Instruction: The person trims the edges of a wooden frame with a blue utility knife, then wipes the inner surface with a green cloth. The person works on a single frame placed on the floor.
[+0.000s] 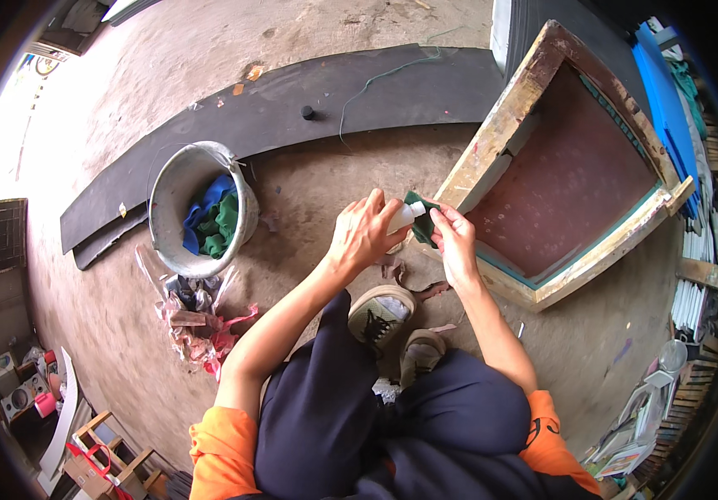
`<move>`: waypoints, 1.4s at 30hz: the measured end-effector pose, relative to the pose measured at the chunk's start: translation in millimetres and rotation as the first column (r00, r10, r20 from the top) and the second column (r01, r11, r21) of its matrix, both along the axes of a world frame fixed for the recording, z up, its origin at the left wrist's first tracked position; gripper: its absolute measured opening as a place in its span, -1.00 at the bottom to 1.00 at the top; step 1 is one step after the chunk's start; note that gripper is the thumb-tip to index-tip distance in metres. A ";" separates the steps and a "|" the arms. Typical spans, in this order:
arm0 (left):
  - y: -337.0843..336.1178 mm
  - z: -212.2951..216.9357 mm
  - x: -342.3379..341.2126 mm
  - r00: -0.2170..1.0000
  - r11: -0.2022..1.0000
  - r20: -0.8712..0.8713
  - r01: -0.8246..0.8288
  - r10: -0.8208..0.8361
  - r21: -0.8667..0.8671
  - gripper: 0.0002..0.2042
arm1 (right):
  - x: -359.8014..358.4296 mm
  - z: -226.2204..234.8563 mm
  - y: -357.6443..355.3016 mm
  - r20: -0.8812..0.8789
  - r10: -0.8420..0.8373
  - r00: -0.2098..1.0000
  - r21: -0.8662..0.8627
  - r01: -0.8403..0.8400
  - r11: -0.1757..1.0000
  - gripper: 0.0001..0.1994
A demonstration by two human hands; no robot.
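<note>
My left hand [365, 227] is closed around a small white bottle [406, 217], tipped so its neck points to the right. The neck meets a dark green cloth or pad [420, 233], which my right hand [456, 242] pinches between thumb and fingers. Whether any liquid is coming out cannot be made out. Just beyond my right hand leans a wooden frame [492, 150] with a reddish-brown mesh panel [567, 175] and teal tape along its inner edges. Both hands are above the ground in front of my shoes.
A grey bucket [246, 212] holding blue and green cloths stands to the left. Crumpled plastic scraps [200, 325] lie beside it. A long black sheet [292, 100] crosses the floor ahead, bearing a small black cap [307, 112] and a thin green string [388, 71].
</note>
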State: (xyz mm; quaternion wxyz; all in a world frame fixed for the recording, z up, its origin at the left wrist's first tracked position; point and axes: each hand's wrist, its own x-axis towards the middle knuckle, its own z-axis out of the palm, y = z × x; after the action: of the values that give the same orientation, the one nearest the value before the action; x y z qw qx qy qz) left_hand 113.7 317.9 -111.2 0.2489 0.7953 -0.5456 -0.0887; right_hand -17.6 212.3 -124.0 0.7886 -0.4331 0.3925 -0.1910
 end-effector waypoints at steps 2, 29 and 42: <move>-3.6 6.0 -0.4 0.998 1.000 0.053 0.024 -0.024 -0.010 -0.65 | -0.2 2.7 0.7 0.026 -0.002 1.000 0.011 0.001 1.000 -0.78; -12.5 -75.4 10.8 0.949 0.991 -0.287 0.130 -0.132 -0.027 -0.65 | -111.0 30.7 -219.7 -0.205 -0.668 0.715 -0.839 -0.480 -0.257 -0.48; -2.9 -74.8 15.6 0.919 0.986 -0.361 0.169 -0.156 0.005 -0.64 | -112.2 28.0 -220.6 -0.366 -0.673 0.642 -0.688 -0.674 -0.269 -0.22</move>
State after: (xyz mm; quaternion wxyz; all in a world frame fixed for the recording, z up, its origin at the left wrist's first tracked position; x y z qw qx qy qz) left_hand 129.3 314.9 -186.0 0.3219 0.7219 -0.5534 -0.2627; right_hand -129.8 -8.4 -96.0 -0.1700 -0.8962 0.3510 -0.2116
